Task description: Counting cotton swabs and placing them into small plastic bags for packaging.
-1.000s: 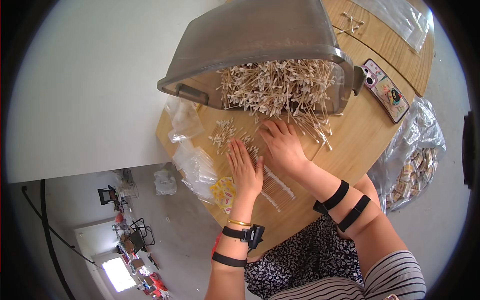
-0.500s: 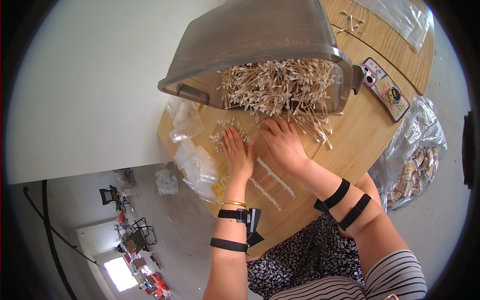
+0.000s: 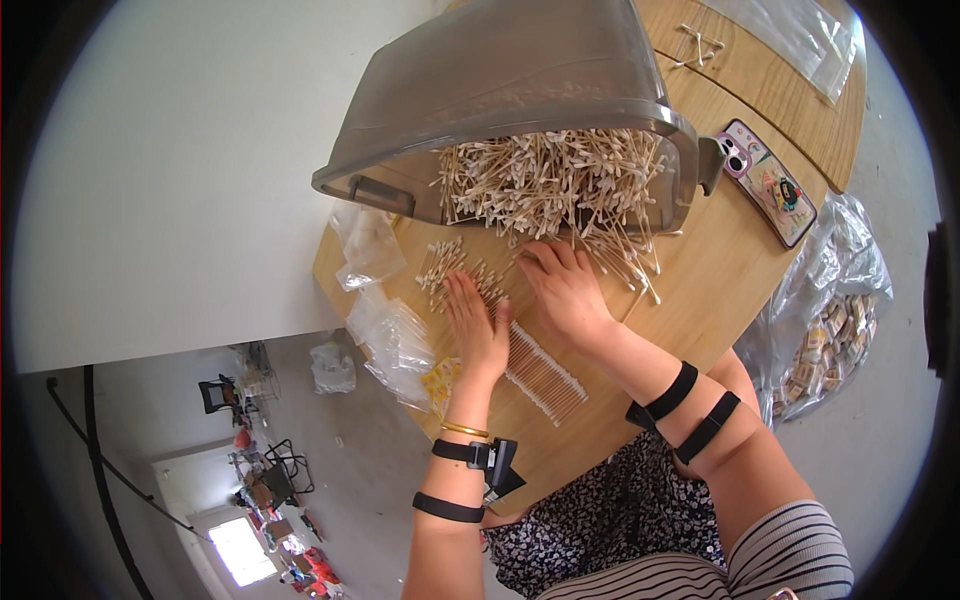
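My left hand (image 3: 477, 330) lies palm down with its fingers stretched out, over a small spread of cotton swabs (image 3: 440, 262) on the wooden table. From beside it a neat row of cotton swabs (image 3: 545, 372), lying side by side, runs toward me. My right hand (image 3: 572, 298) is at the far right of this row, its fingers bent down and drawn in near the heap; its thumb and whatever its fingertips hold are hidden. Beyond both hands a grey translucent plastic bin (image 3: 510, 75) lies on its side, loose cotton swabs (image 3: 560, 180) spilling from its mouth.
Clear plastic bags (image 3: 388, 335) and a yellow printed packet (image 3: 440, 382) lie left of my left hand. A phone (image 3: 768, 183) rests at the right, with a few stray swabs (image 3: 697, 47) beyond. Past the table's right edge sits a big clear bag (image 3: 835, 320) of small packs.
My left hand has slid slightly toward me, uncovering more of the loose swabs beyond its fingertips. My right hand stays nearly in place.
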`<action>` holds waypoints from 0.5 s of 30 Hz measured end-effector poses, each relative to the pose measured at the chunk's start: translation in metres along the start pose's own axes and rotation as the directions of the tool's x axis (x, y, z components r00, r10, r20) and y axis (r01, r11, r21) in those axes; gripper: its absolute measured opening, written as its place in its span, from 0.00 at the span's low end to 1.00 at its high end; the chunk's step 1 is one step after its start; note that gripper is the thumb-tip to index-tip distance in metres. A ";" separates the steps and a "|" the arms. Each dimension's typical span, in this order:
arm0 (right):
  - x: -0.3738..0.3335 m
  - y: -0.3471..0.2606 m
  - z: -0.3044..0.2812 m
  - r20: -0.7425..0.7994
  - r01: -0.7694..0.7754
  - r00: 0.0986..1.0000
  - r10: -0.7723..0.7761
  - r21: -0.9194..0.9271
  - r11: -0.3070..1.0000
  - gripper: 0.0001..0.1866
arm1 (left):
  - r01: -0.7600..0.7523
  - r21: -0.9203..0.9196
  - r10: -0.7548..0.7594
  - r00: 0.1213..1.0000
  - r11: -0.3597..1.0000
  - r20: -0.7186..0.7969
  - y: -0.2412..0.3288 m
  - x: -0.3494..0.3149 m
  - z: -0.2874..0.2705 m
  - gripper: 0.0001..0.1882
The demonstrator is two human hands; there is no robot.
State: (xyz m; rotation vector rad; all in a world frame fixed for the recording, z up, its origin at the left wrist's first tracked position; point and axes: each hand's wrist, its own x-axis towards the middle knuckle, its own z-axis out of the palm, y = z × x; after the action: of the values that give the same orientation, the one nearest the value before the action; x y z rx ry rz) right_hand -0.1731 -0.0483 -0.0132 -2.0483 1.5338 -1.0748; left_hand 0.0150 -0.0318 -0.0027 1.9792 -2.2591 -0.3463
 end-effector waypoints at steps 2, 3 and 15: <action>0.001 -0.002 -0.004 0.064 -0.036 0.997 0.032 0.053 0.998 0.23 | 0.002 0.063 0.006 0.993 0.998 -0.118 -0.012 0.012 -0.006 0.43; 0.000 -0.001 -0.004 0.067 -0.037 0.997 0.033 0.051 0.998 0.23 | 0.003 0.060 0.004 0.993 0.998 -0.116 -0.014 0.019 -0.009 0.43; 0.003 -0.003 -0.004 0.071 -0.040 0.997 0.036 0.058 0.997 0.23 | 0.041 0.118 -0.036 0.998 0.992 -0.047 -0.039 0.055 -0.007 0.46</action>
State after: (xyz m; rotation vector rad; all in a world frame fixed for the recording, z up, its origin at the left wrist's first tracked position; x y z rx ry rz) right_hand -0.1737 -0.0490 -0.0075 -1.9874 1.4827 -1.0120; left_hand 0.0465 -0.0917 -0.0094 2.0675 -2.2669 -0.1729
